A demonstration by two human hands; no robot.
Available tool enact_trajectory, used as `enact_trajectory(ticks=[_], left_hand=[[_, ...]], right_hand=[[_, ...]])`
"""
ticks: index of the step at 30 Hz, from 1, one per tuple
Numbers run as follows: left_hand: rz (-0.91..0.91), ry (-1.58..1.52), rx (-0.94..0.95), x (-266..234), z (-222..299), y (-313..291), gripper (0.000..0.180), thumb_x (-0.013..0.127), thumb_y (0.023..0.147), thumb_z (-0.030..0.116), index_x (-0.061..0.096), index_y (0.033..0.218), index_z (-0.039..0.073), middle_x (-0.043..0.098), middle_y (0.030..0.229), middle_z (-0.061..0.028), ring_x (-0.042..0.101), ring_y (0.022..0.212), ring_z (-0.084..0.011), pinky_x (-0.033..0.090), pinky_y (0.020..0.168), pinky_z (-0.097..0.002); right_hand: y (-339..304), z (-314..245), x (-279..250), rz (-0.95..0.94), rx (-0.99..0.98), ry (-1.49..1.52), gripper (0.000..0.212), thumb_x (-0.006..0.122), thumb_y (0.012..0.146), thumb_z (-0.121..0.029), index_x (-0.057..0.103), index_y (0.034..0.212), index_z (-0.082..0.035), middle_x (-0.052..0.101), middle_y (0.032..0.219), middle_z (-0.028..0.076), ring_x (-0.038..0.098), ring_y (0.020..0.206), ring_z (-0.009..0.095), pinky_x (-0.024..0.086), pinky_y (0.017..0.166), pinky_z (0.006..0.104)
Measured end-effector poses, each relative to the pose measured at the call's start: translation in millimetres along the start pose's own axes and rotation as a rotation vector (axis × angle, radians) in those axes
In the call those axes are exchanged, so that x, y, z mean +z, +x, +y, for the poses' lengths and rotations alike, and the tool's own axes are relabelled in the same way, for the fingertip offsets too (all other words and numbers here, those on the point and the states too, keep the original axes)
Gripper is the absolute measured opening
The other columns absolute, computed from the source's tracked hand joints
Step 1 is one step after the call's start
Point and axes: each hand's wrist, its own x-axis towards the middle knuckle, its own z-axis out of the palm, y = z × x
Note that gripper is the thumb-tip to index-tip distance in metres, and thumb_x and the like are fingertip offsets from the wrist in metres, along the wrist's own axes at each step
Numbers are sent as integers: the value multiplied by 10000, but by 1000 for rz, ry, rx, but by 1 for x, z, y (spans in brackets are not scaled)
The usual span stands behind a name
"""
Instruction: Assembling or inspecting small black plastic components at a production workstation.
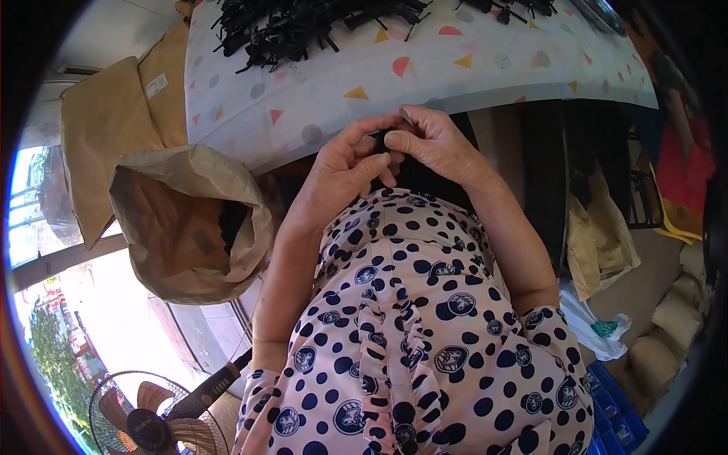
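Observation:
Both hands meet just in front of the table edge, around a small black piece (384, 141) mostly hidden by the fingers. My left hand (341, 167) is closed on it, thumb and fingers pinched together. My right hand (436, 148) pinches at the same piece, its thumb pointing left. A small flat grey sliver (406, 116), perhaps metal, sticks up at the right index finger; its kind cannot be made out. Beyond the hands, a heap of black parts with thin prongs (284, 30) lies on the patterned tablecloth (303, 98).
A smaller group of black parts (506, 9) lies at the far right of the table. An open brown paper sack (189, 163) stands at my left, dark things inside. Behind it are brown packages (106, 114). A fan (148, 428) is lower left, a blue crate (618, 413) lower right.

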Motion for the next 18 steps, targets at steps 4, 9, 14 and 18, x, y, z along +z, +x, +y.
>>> enact_trajectory(ticks=[4, 9, 14, 18], left_hand=[[105, 298, 96, 3, -5, -3, 397, 515, 897, -15, 472, 1288, 38, 638, 913, -91, 630, 761, -135, 493, 700, -231], [233, 622, 337, 2, -18, -4, 378, 515, 897, -7, 474, 1270, 41, 658, 892, -154, 660, 789, -198, 500, 739, -277], [391, 622, 277, -1, -19, -10, 349, 518, 907, 18, 484, 1253, 49, 651, 904, -190, 657, 778, -244, 501, 730, -296], [411, 633, 279, -2, -19, -12, 347, 516, 909, 18, 485, 1254, 46, 652, 902, -187, 654, 776, -244, 500, 727, -292]], right_hand=[[3, 1, 7, 21, -13, -86, 242, 628, 903, -221, 579, 990, -1, 583, 736, -4, 522, 638, 50, 440, 577, 194], [0, 2, 29, 169, -94, -275, 278, 575, 941, -228, 567, 1102, -1, 552, 729, -4, 503, 611, 51, 422, 556, 189], [-8, -13, 49, 169, 128, 122, 406, 405, 1010, -328, 495, 1244, -10, 434, 628, -30, 353, 489, 36, 279, 417, 179], [-6, -12, 56, 135, 94, 64, 413, 379, 1017, -321, 463, 1276, -10, 414, 615, -35, 350, 477, 38, 280, 411, 180]])
